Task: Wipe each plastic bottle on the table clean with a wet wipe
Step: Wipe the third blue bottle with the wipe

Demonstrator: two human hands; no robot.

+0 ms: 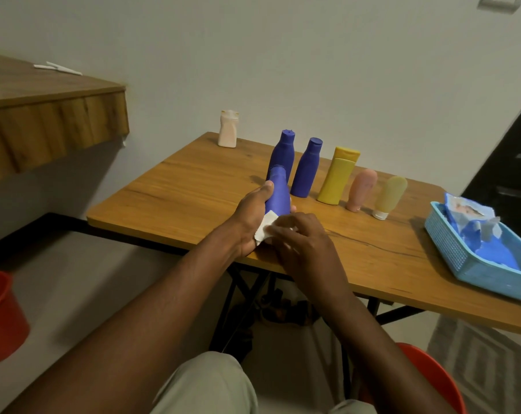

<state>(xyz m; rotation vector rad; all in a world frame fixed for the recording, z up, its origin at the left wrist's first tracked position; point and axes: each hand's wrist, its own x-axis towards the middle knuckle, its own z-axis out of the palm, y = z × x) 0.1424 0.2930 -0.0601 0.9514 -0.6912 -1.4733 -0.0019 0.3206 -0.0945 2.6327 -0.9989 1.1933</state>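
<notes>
Gripping blue bottle in left hand, just above near edge of table; long axis tilting away, cap toward standing row of bottles. Pinching wet wipe in right hand, pressing it against bottle's lower, nearer end. Likely calling for strokes capward. Lying in blue basket, well right: opened wipes packet.

blue bottles, yellow bottle, white wipe, light-blue basket
</notes>
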